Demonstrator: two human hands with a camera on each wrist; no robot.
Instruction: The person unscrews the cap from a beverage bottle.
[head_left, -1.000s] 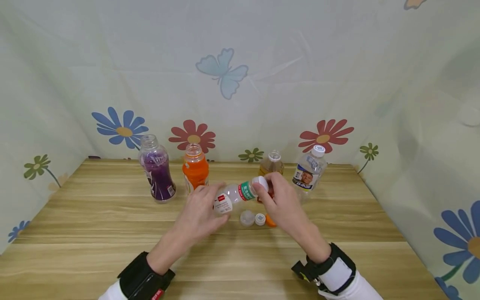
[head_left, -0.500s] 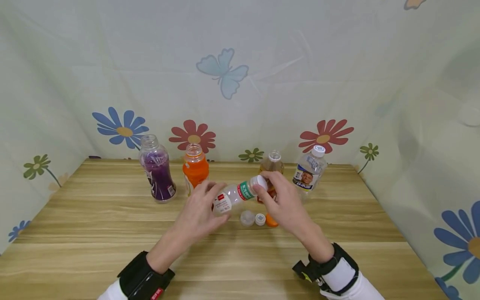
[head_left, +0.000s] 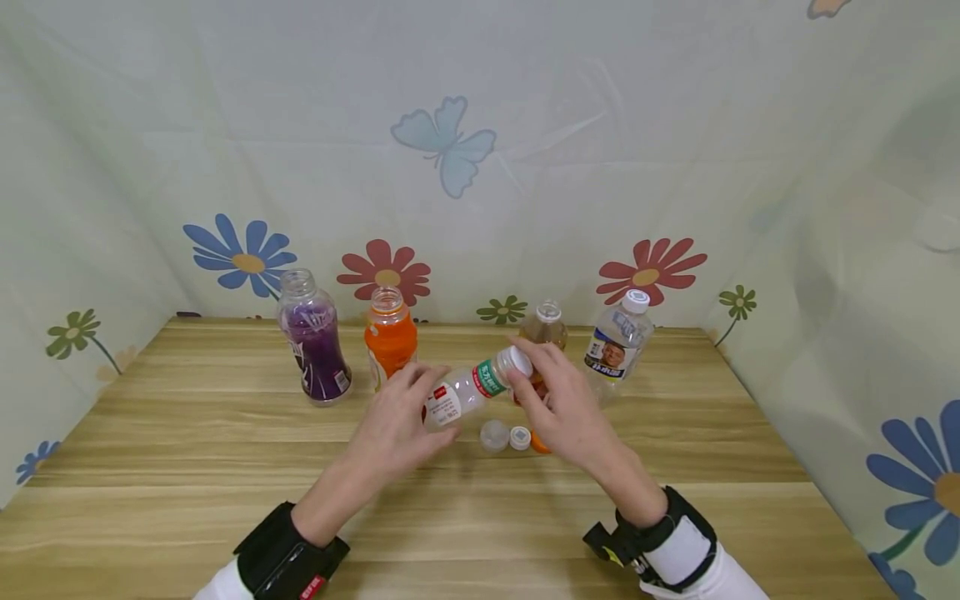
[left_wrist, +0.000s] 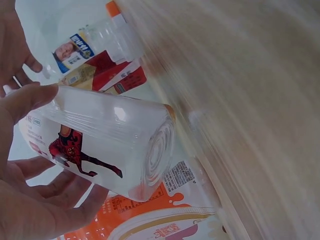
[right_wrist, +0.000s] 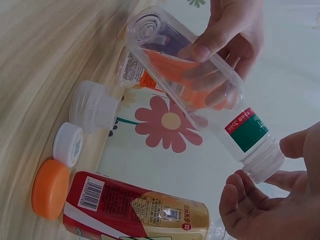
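My left hand grips the body of a clear plastic bottle, tilted over the table with its neck toward the right. In the left wrist view the thumb and fingers lie on opposite sides of this bottle, its base facing the camera. The thumb and fingers of my right hand hold the white cap at the bottle's neck. From the right wrist view, the green and red neck label shows just below the cap.
A translucent cap, a small white cap and an orange cap lie below the bottle. Behind stand an uncapped purple bottle, an uncapped orange bottle, an amber bottle and a capped clear bottle.
The capped end of the held bottle has shifted slightly left and up. My right fingers have moved around the cap, the index finger now reaching across its top. My left hand stays nearly still.
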